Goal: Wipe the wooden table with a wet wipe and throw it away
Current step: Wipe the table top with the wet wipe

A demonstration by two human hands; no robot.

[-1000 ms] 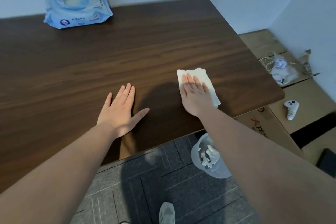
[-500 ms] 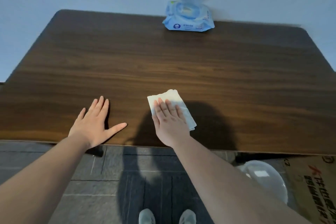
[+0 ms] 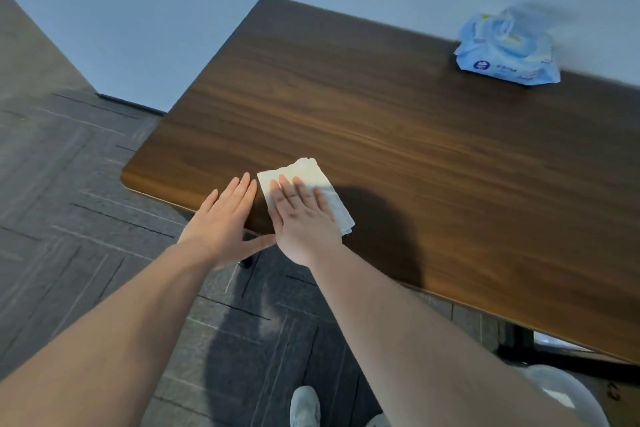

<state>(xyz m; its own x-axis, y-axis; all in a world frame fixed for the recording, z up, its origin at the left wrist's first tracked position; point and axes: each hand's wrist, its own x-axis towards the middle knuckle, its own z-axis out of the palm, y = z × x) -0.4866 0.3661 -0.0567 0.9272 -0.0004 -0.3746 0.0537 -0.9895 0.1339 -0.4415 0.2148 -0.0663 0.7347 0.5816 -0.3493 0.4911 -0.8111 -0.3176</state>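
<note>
The folded white wet wipe [image 3: 306, 192] lay near the dark wooden worktop's [image 3: 415, 156] front-left corner, pinned under the flat, unclenched right hand [image 3: 304, 218]. The left hand [image 3: 225, 222], spread and grasping nothing, apparently rested on the front edge just beside it.

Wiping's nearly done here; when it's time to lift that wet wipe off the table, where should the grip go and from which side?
Take the wet wipe at its far corner, coming from above and beyond the right hand. It lies flat under the palm on the table, and that corner sticks out past the fingertips, slightly rumpled, so a pinch can probably catch it. The left hand blocks the other side.
</note>
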